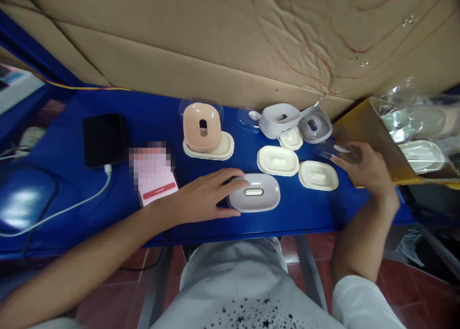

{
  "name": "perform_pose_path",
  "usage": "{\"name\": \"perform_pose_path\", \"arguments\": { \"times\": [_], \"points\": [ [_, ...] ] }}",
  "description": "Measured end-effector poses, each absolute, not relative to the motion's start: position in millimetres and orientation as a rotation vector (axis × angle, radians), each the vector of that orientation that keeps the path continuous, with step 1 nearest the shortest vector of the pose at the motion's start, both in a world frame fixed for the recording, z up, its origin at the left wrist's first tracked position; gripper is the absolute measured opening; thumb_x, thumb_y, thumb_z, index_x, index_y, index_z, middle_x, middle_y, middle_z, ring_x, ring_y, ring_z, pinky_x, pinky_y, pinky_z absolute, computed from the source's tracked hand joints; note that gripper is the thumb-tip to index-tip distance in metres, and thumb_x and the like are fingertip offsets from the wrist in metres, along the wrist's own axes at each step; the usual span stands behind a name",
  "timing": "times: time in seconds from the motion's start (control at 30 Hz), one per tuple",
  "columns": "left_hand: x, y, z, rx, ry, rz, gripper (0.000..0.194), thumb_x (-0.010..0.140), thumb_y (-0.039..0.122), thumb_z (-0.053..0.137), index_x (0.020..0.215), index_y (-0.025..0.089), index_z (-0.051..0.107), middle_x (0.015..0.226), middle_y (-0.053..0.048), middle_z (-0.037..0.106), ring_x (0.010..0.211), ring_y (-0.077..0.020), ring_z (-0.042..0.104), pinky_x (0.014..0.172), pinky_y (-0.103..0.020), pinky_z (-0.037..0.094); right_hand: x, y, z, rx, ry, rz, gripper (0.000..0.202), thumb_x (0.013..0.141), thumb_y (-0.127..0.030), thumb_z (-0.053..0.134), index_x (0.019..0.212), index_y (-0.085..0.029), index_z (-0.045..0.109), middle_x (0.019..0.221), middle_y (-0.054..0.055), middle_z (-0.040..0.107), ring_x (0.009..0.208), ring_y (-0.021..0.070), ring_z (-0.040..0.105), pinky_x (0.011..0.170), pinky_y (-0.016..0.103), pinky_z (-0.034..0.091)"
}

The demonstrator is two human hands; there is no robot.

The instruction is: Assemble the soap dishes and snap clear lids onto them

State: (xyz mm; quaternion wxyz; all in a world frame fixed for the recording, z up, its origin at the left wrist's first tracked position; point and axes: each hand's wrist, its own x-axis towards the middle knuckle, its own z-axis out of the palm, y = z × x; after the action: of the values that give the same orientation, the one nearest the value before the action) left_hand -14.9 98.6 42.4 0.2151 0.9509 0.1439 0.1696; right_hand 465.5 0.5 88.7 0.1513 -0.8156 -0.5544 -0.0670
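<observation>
My left hand [223, 192] grips the left end of a light grey oval plastic dish [272, 197], its thumb and fingers around the rim. The dish sits on the blue table, with a cream raised piece showing through its middle slot. My right hand [370, 168] is closed on a clear plastic lid [328, 149], slightly blurred, at the table's right side. Two cream oval bases [266, 161] lie between the hands. Behind them stand a pale grey dish [278, 120] and a darker grey dish [316, 132], each with a slot, and a small cream base [292, 139].
A peach dish [194, 130] rests on a cream base [226, 149], with a clear lid behind. At left lie a phone [158, 173] and a black device [103, 139] with a white cable. A cardboard box [383, 158] with bagged parts stands right. Cardboard [161, 36] lines the back.
</observation>
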Motion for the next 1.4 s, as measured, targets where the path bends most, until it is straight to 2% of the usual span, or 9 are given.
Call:
{"name": "perform_pose_path", "arguments": {
  "times": [0.07, 0.13, 0.27, 0.4, 0.53, 0.6, 0.97, 1.3, 1.4],
  "points": [
    [-15, 98, 45, 2.588, 0.442, 0.399, 0.074, 0.098, 0.042, 0.082, 0.161, 0.028, 0.045, 0.16, -0.013, 0.054, 0.14, -0.0302, 0.065, 0.112, -0.042, 0.06, 441, -34, 102, -2.278, -1.579, -0.283, 0.074, 0.082, -0.077, 0.078, 0.134, -0.024, 0.069, 0.125, 0.016, 0.078, 0.123, 0.0429, 0.071, 0.112, 0.065, 0.052],
    [-15, 98, 46, 2.565, 0.472, 0.353, 0.085, 0.098, 0.043, 0.081, 0.169, 0.031, 0.035, 0.167, -0.013, 0.048, 0.146, -0.0314, 0.061, 0.117, -0.043, 0.057, 409, -60, 107, -2.155, -1.566, -0.235, 0.067, 0.087, -0.073, 0.078, 0.14, -0.032, 0.066, 0.131, 0.011, 0.076, 0.124, 0.0402, 0.072, 0.11, 0.063, 0.055],
    [-16, 98, 46, 2.566, 0.473, 0.399, 0.099, 0.097, 0.04, 0.083, 0.176, 0.033, 0.022, 0.176, -0.015, 0.038, 0.158, -0.0358, 0.049, 0.127, -0.05, 0.049, 343, -66, 88, -1.734, -1.813, 0.184, 0.062, 0.092, -0.061, 0.081, 0.146, -0.039, 0.06, 0.157, 0.01, 0.063, 0.146, 0.0387, 0.06, 0.121, 0.064, 0.049],
    [-15, 98, 46, 2.62, 0.381, 0.544, 0.094, 0.096, 0.041, 0.084, 0.173, 0.03, 0.032, 0.175, -0.019, 0.04, 0.157, -0.039, 0.049, 0.127, -0.056, 0.048, 306, -40, 59, -1.415, -2.115, 0.381, 0.07, 0.094, -0.06, 0.081, 0.155, -0.038, 0.054, 0.164, 0.011, 0.058, 0.151, 0.041, 0.055, 0.121, 0.066, 0.05],
    [-15, 99, 44, 2.691, 0.27, 0.606, 0.071, 0.1, 0.04, 0.081, 0.162, 0.025, 0.051, 0.167, -0.021, 0.05, 0.149, -0.0375, 0.057, 0.124, -0.056, 0.052, 297, -23, 45, -1.336, -2.21, 0.369, 0.078, 0.096, -0.054, 0.081, 0.163, -0.039, 0.045, 0.168, 0.012, 0.053, 0.155, 0.0402, 0.05, 0.122, 0.067, 0.048],
    [-15, 99, 43, 2.705, 0.248, 0.628, 0.064, 0.101, 0.041, 0.079, 0.158, 0.024, 0.056, 0.163, -0.021, 0.055, 0.146, -0.037, 0.06, 0.122, -0.056, 0.054, 296, -21, 42, -1.335, -2.23, 0.376, 0.082, 0.096, -0.054, 0.081, 0.166, -0.039, 0.042, 0.168, 0.013, 0.051, 0.156, 0.0399, 0.049, 0.122, 0.067, 0.049],
    [-17, 99, 40, 2.708, 0.321, 0.661, 0.057, 0.1, 0.048, 0.079, 0.147, 0.022, 0.062, 0.152, -0.02, 0.061, 0.139, -0.0361, 0.064, 0.108, -0.049, 0.064, 285, -18, 42, -1.317, -2.275, 0.331, 0.085, 0.097, -0.054, 0.08, 0.169, -0.04, 0.037, 0.165, 0.013, 0.052, 0.154, 0.0407, 0.05, 0.121, 0.067, 0.05],
    [-14, 92, 43, 2.563, 0.43, 0.615, 0.051, 0.097, 0.036, 0.078, 0.144, 0.024, 0.062, 0.159, -0.016, 0.055, 0.139, -0.0328, 0.064, 0.111, -0.046, 0.062, 284, -16, 42, -1.312, -2.313, 0.262, 0.088, 0.095, -0.059, 0.079, 0.169, -0.04, 0.036, 0.162, 0.013, 0.054, 0.15, 0.0422, 0.053, 0.121, 0.067, 0.051],
    [-13, 93, 42, 2.578, 0.403, 0.625, 0.051, 0.097, 0.035, 0.077, 0.144, 0.024, 0.061, 0.16, -0.017, 0.054, 0.144, -0.0344, 0.061, 0.117, -0.049, 0.058, 284, -17, 37, -1.318, -2.309, 0.24, 0.089, 0.096, -0.059, 0.079, 0.171, -0.04, 0.035, 0.164, 0.013, 0.053, 0.152, 0.0421, 0.052, 0.122, 0.068, 0.05]
  ]
}}
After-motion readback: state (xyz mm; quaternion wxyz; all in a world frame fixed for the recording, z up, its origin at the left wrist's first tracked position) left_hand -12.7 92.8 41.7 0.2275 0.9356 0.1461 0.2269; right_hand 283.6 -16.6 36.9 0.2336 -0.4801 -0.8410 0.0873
